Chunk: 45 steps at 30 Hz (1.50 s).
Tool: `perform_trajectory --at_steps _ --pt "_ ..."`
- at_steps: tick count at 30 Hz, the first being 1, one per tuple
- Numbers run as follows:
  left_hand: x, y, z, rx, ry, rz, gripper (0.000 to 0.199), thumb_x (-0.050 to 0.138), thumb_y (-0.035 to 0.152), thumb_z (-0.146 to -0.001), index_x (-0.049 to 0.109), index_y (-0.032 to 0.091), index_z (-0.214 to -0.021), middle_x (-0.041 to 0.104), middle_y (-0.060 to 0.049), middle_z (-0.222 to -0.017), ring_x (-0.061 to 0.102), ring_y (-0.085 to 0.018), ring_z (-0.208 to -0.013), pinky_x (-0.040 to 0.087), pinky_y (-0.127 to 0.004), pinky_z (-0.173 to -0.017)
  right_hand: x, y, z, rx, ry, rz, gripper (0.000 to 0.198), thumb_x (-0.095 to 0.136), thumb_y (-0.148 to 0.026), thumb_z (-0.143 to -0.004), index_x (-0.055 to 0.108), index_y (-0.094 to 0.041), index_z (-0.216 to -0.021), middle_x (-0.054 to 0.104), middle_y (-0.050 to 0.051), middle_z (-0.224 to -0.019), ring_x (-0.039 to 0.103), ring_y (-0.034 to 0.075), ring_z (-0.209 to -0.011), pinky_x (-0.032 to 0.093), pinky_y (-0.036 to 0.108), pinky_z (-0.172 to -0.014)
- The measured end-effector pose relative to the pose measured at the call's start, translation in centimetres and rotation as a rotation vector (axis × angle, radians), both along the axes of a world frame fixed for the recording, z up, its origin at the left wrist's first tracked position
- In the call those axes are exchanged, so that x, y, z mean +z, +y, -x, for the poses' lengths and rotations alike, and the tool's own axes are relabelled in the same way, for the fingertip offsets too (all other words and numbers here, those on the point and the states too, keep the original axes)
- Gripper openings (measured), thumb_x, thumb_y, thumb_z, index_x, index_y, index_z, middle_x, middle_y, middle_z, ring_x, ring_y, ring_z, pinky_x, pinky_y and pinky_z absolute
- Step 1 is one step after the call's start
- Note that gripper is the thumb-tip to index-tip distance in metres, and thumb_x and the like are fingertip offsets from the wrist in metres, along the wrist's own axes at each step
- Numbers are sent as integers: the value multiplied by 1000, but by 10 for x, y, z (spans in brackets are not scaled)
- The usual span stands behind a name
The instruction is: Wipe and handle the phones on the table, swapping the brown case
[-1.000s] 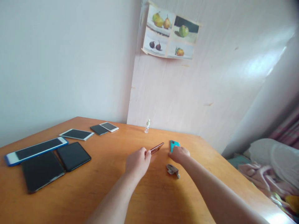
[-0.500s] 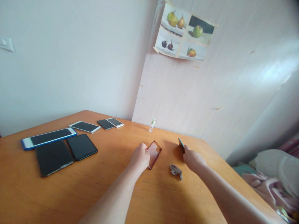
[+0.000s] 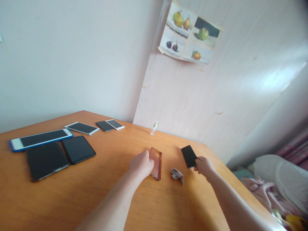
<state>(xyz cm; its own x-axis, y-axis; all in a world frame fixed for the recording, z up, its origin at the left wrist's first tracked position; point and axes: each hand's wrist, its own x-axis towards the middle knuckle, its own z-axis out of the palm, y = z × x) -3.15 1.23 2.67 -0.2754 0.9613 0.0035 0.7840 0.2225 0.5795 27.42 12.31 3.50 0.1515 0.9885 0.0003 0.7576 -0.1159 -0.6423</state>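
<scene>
My left hand is closed on the left edge of a clear reddish phone case, whose open inner side faces me. My right hand pinches the lower right edge of a black smartphone, its dark face turned up toward me. Between the two hands a crumpled grey-brown cloth lies on the wooden table. Behind the case stands a small clear bottle with a pale green top.
At the left lie two black tablets, a white tablet in a blue case, a white phone and two smaller phones. A wall with a fruit picture rises behind. Bedding sits beyond the right edge.
My right hand has turned the smartphone from edge-on to showing its dark face. In my left hand the case has rotated to stand more upright. The view has shifted slightly right.
</scene>
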Motion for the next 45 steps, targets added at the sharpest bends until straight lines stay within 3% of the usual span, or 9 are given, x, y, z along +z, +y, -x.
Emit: perform_trajectory --at_steps 8,13,17,27,45 --pt "1 -3 -5 -35 -4 8 18 52 28 -79 58 20 -93 71 -13 -95 67 -28 -90 45 -31 -69 -6 -32 8 -6 661 32 6 52 -21 -86 56 -16 -83 68 7 -70 65 14 -58 51 22 -52" --pt "0 -4 -5 -52 -37 -7 19 53 26 -77 60 19 -93 71 -15 -98 67 -30 -92 46 -33 -71 6 -74 41 66 1022 132 10 62 -20 -83 60 -11 -87 71 9 -72 64 13 -55 51 20 -48" --pt "-1 -5 -3 -64 -96 -29 16 57 29 -77 63 19 -88 72 -13 -92 68 -28 -86 45 -31 -67 7 -108 72 106 1181 202 9 64 -19 -83 61 -11 -86 71 8 -71 63 12 -54 51 18 -46" --pt "-5 -6 -2 -159 -243 -71 18 57 24 -75 69 22 -89 75 -7 -90 67 -22 -81 44 -26 -65 -10 -129 104 70 1295 276 9 63 -16 -84 59 -13 -91 71 6 -73 65 11 -55 55 18 -48" --pt "-9 -4 -1 -204 -439 -49 22 61 20 -69 71 22 -89 75 -6 -86 67 -23 -80 45 -26 -66 -18 -112 124 121 1349 257 17 69 -17 -81 59 -15 -95 69 4 -76 69 14 -62 60 19 -54"
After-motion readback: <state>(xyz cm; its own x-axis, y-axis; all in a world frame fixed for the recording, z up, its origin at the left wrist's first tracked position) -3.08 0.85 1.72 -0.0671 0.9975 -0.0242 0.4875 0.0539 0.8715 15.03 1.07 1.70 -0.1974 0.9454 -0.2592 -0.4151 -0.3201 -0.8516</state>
